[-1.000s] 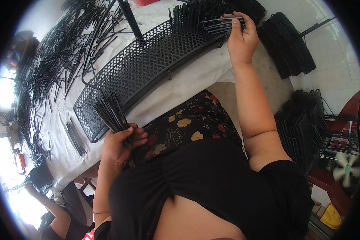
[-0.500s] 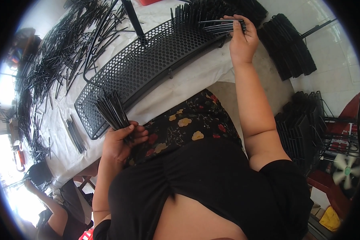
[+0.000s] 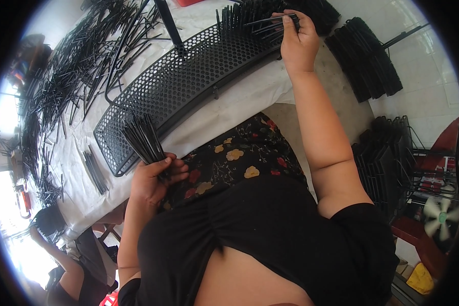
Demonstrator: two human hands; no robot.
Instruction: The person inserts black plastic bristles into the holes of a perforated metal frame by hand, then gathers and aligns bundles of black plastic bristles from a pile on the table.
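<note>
My left hand (image 3: 156, 179) is closed round a bundle of thin black sticks (image 3: 144, 138), held upright and leaning over the near left end of a long black perforated panel (image 3: 183, 76). At the panel's far right end, my right hand (image 3: 299, 45) pinches a few black sticks (image 3: 270, 22) between thumb and fingers, their tips pointing left. Beside it, a dense row of black sticks (image 3: 230, 20) stands up out of the panel's holes. The panel lies curved across the white-covered table, its left part showing bare holes.
A big heap of loose black sticks (image 3: 71, 71) spreads over the white table cover (image 3: 250, 102) at the left. A few sticks (image 3: 95, 172) lie near its edge. Black bristly stacks (image 3: 364, 58) stand at right, with a fan (image 3: 442, 218) below. Another person's arm (image 3: 61, 255) shows lower left.
My right hand has moved slightly left and farther away along the panel, and fewer sticks show in its fingers. My left hand with its bundle has stayed nearly still.
</note>
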